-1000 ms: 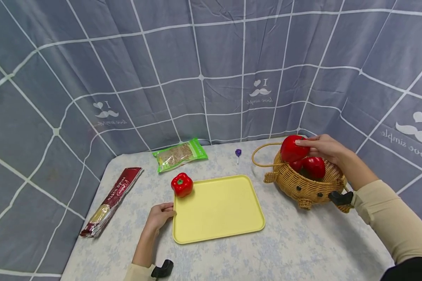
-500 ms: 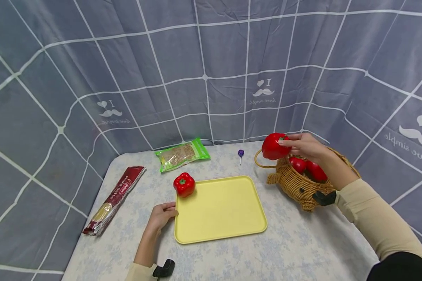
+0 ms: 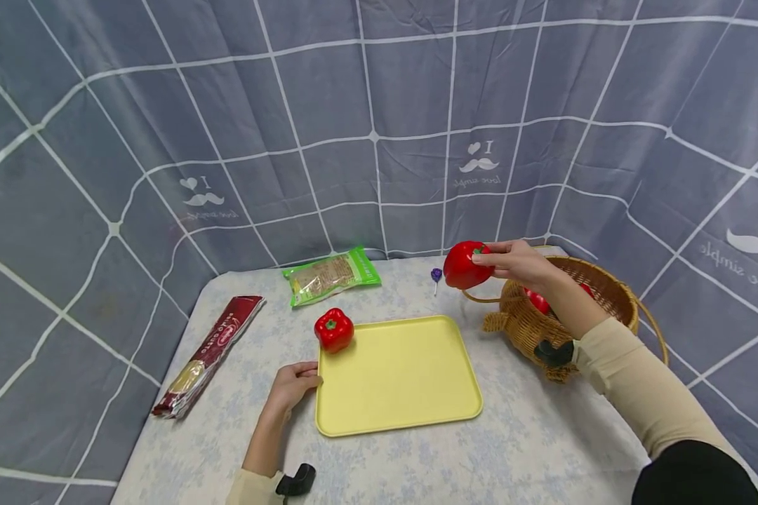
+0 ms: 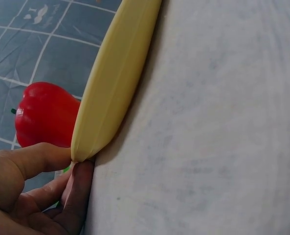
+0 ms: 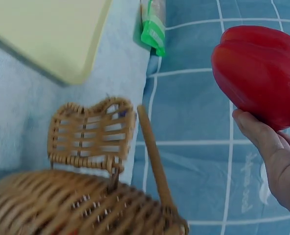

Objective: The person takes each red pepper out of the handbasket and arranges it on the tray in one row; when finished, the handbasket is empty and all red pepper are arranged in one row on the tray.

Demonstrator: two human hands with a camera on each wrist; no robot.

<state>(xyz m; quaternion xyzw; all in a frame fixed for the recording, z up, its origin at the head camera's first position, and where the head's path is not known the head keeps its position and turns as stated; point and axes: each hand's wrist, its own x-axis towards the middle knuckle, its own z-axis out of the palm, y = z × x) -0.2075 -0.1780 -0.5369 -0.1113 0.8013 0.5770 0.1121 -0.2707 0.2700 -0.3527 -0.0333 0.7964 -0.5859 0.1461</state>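
Observation:
My right hand [image 3: 518,264] grips a large red bell pepper [image 3: 467,265], holding it in the air just left of the wicker basket [image 3: 524,330]. In the right wrist view the same pepper [image 5: 262,73] fills the upper right corner, with the thumb under it. At the left edge of the yellow tray [image 3: 398,379], my left hand [image 3: 290,387] pinches the rim between thumb and fingers, as the left wrist view shows on the tray's edge [image 4: 113,78]. Another red bell pepper [image 3: 334,330] sits on the tray's back left corner.
More red produce [image 3: 537,301] lies inside the basket, partly hidden by the right forearm. A green-edged bag [image 3: 332,278] and a purple lollipop [image 3: 436,275] lie toward the back. A dark red noodle packet [image 3: 210,356] rests at left. Grey curtain [image 3: 404,168] surrounds the table.
My right hand has lifted the bell pepper out over the basket's rim and carried it left, toward the lollipop. My left hand keeps its hold on the tray.

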